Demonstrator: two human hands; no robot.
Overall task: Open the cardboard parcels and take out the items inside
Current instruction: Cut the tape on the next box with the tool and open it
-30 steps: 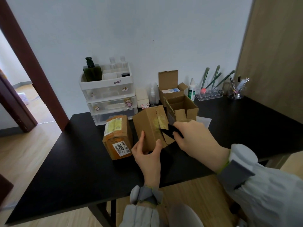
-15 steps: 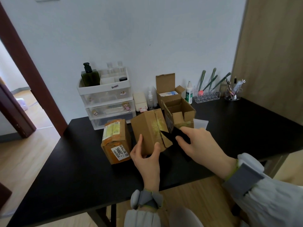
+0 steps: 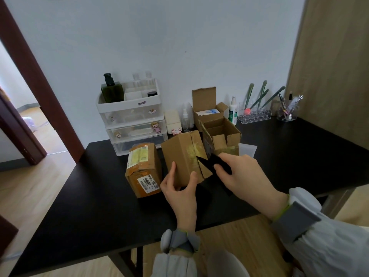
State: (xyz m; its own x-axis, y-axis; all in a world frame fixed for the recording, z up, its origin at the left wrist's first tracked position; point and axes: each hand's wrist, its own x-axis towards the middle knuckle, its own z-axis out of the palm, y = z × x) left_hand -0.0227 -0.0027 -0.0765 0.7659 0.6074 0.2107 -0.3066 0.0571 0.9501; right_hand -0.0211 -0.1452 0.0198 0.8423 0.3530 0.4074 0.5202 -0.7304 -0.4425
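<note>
A plain brown cardboard parcel [image 3: 182, 156] stands tilted on the black table [image 3: 89, 196]. My left hand [image 3: 180, 193] grips its near lower corner, thumb and fingers on either side. My right hand [image 3: 241, 172] holds a black knife [image 3: 212, 162], its tip against the yellowed tape seam on the parcel's right face. A taped orange-brown parcel [image 3: 143, 168] with a white label stands just left of it. Two opened boxes sit behind: one empty-looking [image 3: 223, 136], one further back [image 3: 208, 108] with a white-blue item inside.
A white drawer organiser [image 3: 131, 120] with a dark green pump bottle stands at the back left. Small spray bottles [image 3: 232, 110], a clear rack of brushes [image 3: 256, 114] and a pen cup [image 3: 287, 112] line the wall. A wooden panel rises at the right, a doorway at the left.
The knife's tip has stayed at the parcel's taped seam while my right hand shifted slightly along it. My left hand keeps the same grip. The camera view moved a little.
</note>
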